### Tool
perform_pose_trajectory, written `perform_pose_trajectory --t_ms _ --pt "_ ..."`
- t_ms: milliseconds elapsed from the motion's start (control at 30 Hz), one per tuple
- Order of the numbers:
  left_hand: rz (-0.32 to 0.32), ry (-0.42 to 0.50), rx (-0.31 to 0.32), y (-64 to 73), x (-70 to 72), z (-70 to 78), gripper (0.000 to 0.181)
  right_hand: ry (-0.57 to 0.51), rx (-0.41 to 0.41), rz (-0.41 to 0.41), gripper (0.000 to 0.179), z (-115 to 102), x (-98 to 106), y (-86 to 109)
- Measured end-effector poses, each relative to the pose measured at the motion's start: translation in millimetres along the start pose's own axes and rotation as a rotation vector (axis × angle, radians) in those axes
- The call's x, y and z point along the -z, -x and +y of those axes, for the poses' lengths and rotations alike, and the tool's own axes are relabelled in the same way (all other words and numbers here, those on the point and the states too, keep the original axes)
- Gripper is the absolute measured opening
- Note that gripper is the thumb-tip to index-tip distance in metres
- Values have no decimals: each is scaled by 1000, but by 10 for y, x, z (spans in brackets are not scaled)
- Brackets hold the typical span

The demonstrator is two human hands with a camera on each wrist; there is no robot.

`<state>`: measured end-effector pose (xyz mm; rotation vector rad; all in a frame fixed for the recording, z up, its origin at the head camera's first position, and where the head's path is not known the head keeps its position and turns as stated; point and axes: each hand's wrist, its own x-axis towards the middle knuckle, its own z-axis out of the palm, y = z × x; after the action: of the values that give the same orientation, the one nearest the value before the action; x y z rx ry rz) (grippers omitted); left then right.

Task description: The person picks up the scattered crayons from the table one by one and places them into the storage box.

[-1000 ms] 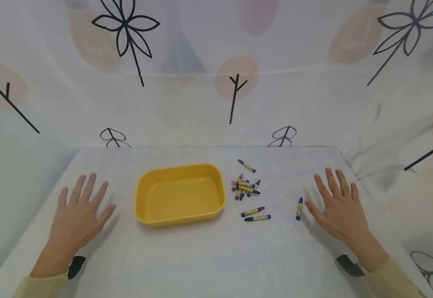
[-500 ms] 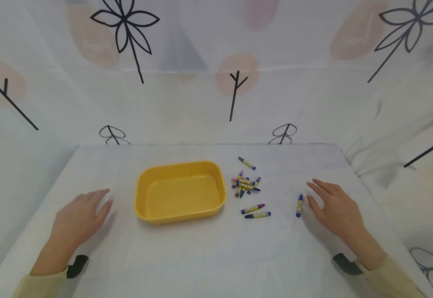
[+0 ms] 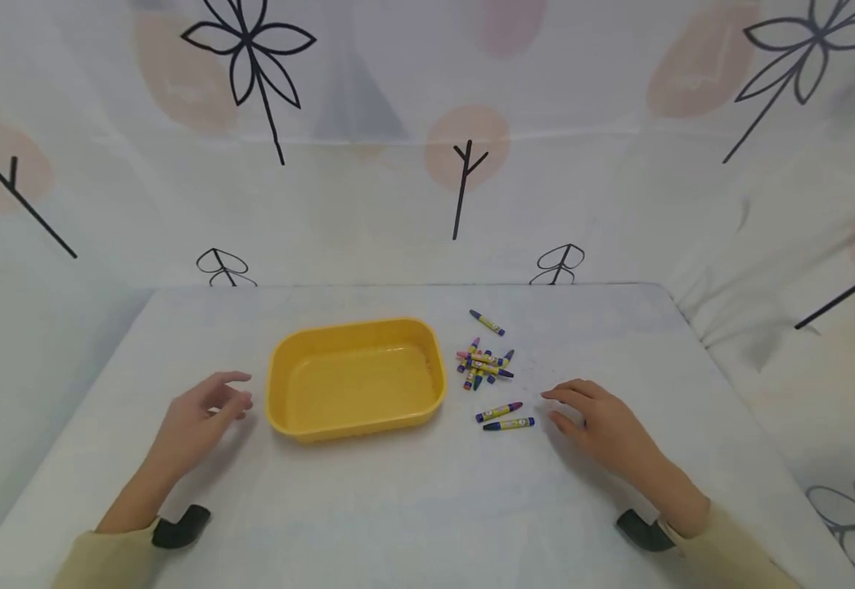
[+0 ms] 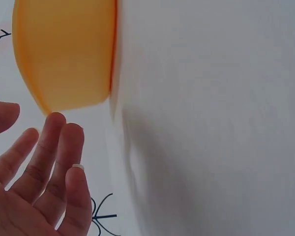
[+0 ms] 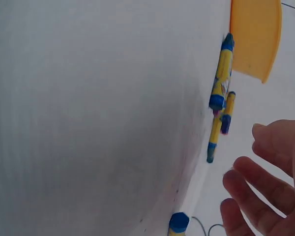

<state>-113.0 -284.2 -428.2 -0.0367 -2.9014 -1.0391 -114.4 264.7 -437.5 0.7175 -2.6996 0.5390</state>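
Note:
My left hand (image 3: 200, 421) hovers left of a yellow tray (image 3: 353, 430), fingers loosely bent and holding nothing. In the left wrist view its fingertips (image 4: 55, 118) overlap the tray's near end. My right hand (image 3: 611, 429) is held over the table with relaxed fingers, also holding nothing. Left of its fingertips lie a crayon with a dark blue tip (image 3: 510, 424) and a crayon with a purple tip (image 3: 499, 412). A crayon with a blue end (image 5: 179, 223) lies below the right hand, hidden from the head view. A small heap of crayons (image 3: 484, 368) sits right of the tray.
One separate crayon (image 3: 488, 322) lies behind the heap. The white-covered table (image 3: 368, 507) ends at a back edge against a hanging cloth (image 3: 368, 196) printed with plants. Cloth also hangs at both sides. Dark bands (image 3: 181, 527) sit at the wrists.
Both hands went from spread flat to loosely bent fingers, then moved inward: the left toward the tray, the right toward the crayons, now covering the lone one. Tray and other crayons stayed put.

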Motion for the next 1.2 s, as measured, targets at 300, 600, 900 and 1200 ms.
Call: perform_pose_trajectory --t_ms 300,600,900,1200 --pt "-71 136 -32 -125 -112 50 41 -140 7 -209 28 -158 -123 -92" --pt "-158 137 -53 -286 -152 102 43 -139 71 -265 24 -178 -152 -163" --pt "-261 149 -13 -347 -158 117 60 -161 40 -323 21 -208 -170 -226" --pt "-272 162 -30 -358 -153 120 58 -152 76 -325 20 -212 -143 -247"
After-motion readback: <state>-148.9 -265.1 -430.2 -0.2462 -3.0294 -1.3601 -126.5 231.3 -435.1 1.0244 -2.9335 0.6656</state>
